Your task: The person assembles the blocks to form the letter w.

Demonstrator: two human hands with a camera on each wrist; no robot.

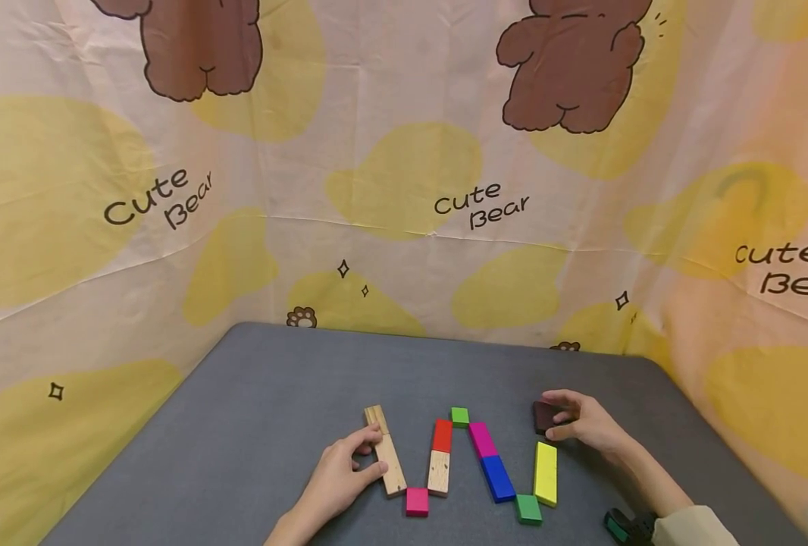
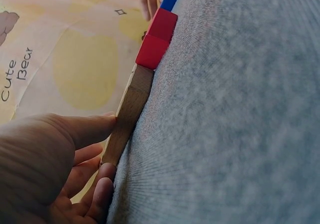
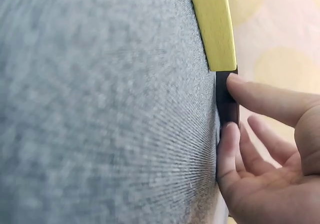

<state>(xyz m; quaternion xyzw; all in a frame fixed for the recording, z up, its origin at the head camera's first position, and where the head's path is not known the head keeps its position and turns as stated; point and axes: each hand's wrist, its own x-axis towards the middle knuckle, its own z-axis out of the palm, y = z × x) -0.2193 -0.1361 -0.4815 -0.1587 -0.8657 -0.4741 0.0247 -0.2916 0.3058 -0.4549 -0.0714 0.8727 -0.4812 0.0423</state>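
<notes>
Bright, even light, faint shadows; wrist views blur up close, head view bulges.

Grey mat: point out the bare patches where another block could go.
The grey mat lies bare at the far strip behind the small green block and left of the left hand. Crowded: the zigzag of blocks between both hands, up to the dark block.

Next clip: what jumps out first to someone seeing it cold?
A zigzag of coloured blocks on the grey table, running from plain wood at the left to yellow at the right. The left hand pinches the long wooden block; the right hand pinches a dark brown block at the row's right end.
</notes>
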